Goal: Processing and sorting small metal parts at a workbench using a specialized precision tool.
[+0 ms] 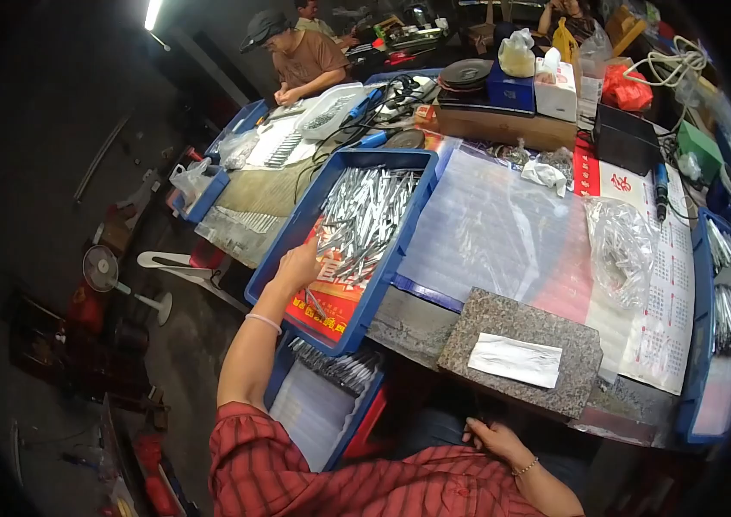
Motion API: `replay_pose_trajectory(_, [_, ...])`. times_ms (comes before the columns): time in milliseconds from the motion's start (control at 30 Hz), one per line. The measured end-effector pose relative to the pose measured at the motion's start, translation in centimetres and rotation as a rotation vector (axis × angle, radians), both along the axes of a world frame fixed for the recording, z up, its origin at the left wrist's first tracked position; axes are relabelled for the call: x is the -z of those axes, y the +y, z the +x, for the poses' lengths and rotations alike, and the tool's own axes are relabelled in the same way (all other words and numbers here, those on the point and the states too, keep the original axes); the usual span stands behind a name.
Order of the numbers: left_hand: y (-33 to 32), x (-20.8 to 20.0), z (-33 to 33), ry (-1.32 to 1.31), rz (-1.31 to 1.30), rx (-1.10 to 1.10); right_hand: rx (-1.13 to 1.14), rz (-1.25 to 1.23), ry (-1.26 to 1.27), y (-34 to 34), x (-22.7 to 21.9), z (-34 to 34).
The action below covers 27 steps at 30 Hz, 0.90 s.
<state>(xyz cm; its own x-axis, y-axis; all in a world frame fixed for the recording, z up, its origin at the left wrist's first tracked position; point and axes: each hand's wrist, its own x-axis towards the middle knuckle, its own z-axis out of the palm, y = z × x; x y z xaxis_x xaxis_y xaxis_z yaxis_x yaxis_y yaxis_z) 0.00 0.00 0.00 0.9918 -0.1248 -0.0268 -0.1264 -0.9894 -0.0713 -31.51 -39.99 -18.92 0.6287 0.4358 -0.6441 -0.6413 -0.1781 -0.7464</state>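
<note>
My left hand (299, 264) reaches over a blue plastic tray (357, 332) and meets the near edge of a heap of slim, shiny metal pieces (370, 211). Its fingers are drawn together; whatever they pinch is hidden by the hand. A loose metal piece (315, 302) lies just below it on the red printed sheet (328, 312) lining the tray. My right hand (501, 439) rests low by my lap, fingers loosely bent and apart, with nothing seen in it. Above it, a white strip of paper or cloth (515, 360) lies on a speckled stone slab (527, 323).
Another blue tray (353, 435) with similar pieces sits below the first. At the right edge stands a blue tray (691, 422) of bundled pieces. A clear plastic bag (620, 250) and a rotary hand tool (661, 191) lie on the table. A co-worker (309, 60) sits beyond the table.
</note>
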Motion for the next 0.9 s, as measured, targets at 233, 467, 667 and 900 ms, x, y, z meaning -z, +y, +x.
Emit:
replay_pose_trajectory(233, [0.9,-3.9,-0.7,-0.144,-0.030,0.121,0.053,0.044,-0.069,0.2,-0.4,-0.3])
replay_pose_trajectory(467, [-3.2,-9.6,-0.8,-0.199,-0.115,0.217,0.104,0.122,-0.114,0.4,-1.0,-0.4])
replay_pose_trajectory(667, [-12.0,-11.8,-0.1,-0.210,-0.138,0.500,0.092,0.130,-0.133,0.3,-0.8,-0.3])
replay_pose_trajectory(900, [-26.5,-6.7,0.3,-0.122,0.091,0.869,0.075,0.126,-0.198,0.3,2.9,-1.0])
